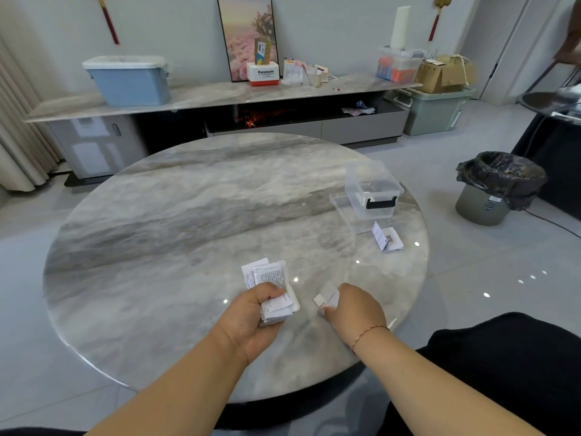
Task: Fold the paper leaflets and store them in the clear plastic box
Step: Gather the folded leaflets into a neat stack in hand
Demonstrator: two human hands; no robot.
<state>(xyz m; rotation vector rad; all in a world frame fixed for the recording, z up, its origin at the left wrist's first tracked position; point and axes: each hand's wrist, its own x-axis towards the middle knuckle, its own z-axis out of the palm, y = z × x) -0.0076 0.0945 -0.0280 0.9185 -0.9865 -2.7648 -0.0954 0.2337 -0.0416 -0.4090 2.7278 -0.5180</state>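
Left hand (251, 313) low over marble table (188, 215), fingers curled around a leaflet stack (273, 287). Right hand (353, 309), knuckles up, pinches small folded leaflet (327, 298).

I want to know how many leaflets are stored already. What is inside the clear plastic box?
Through the walls of the clear plastic box no leaflets show; it looks empty. Its lid lies beneath it. One folded leaflet lies on the table beside it.
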